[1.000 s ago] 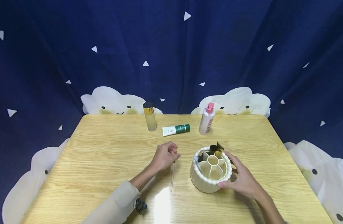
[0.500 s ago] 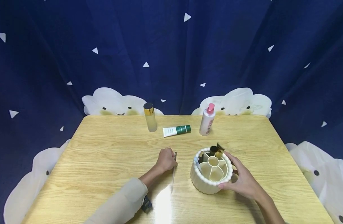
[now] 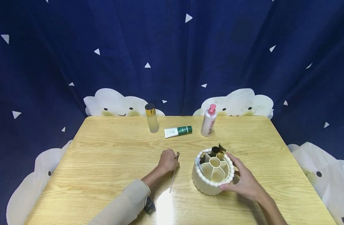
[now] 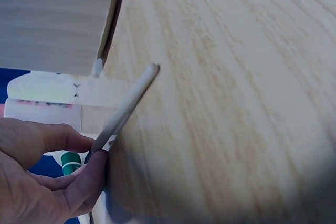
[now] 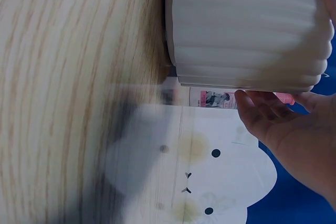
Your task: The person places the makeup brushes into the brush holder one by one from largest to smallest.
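Note:
A thin makeup brush (image 3: 172, 180) with a pale handle lies at a slant near the middle of the wooden table. My left hand (image 3: 167, 161) pinches it between thumb and fingertips near its bristle end; in the left wrist view the handle (image 4: 126, 106) points away from the fingers. To the right stands a cream, ribbed round makeup organizer (image 3: 200, 179) with a beaded rim and several compartments. Some brushes (image 3: 215, 150) stand in its back and left compartments. My right hand (image 3: 245, 182) grips the organizer's right side, thumb at the front rim and fingers behind.
Toward the back of the table (image 3: 112, 140) stand a gold-collared bottle (image 3: 152, 121) and a white pump bottle (image 3: 208, 123) with a pink top. Between them lies a white and green tube (image 3: 178, 131). A dark blue curtain (image 3: 172, 56) hangs behind.
My left hand has turned over and come down round the upper part of the brush, which it now pinches. The brush's lower end has swung slightly left. My right hand keeps its hold on the organizer.

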The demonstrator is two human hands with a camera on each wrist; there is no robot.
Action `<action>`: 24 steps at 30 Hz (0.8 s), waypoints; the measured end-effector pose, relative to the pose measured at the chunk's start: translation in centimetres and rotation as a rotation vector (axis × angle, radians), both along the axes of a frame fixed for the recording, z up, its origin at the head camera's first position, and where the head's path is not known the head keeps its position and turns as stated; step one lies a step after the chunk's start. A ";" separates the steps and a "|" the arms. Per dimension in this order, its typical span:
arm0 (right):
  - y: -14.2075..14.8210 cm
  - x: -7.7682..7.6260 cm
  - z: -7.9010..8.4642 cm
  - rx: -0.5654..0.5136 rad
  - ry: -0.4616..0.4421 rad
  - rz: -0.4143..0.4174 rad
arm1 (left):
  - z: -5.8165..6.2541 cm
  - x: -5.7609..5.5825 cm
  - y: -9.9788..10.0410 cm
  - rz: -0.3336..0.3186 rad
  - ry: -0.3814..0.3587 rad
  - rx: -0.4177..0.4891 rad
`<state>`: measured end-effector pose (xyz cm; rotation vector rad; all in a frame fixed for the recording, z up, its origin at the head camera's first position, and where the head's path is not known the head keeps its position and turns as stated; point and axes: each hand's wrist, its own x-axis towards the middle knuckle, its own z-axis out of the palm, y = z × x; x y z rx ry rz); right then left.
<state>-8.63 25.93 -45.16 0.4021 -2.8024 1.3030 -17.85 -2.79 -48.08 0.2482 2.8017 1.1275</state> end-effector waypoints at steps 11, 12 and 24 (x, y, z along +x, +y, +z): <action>0.1 -0.1 0.0 0.010 -0.004 -0.001 | 1.5 -0.1 -1.0 0.001 -0.081 0.176; 0.1 0.0 0.0 0.010 -0.005 -0.001 | 1.7 -0.1 -0.9 0.001 -0.096 0.209; 0.1 0.0 -0.1 0.008 0.004 0.006 | 6.6 0.7 -0.2 0.001 -0.134 0.471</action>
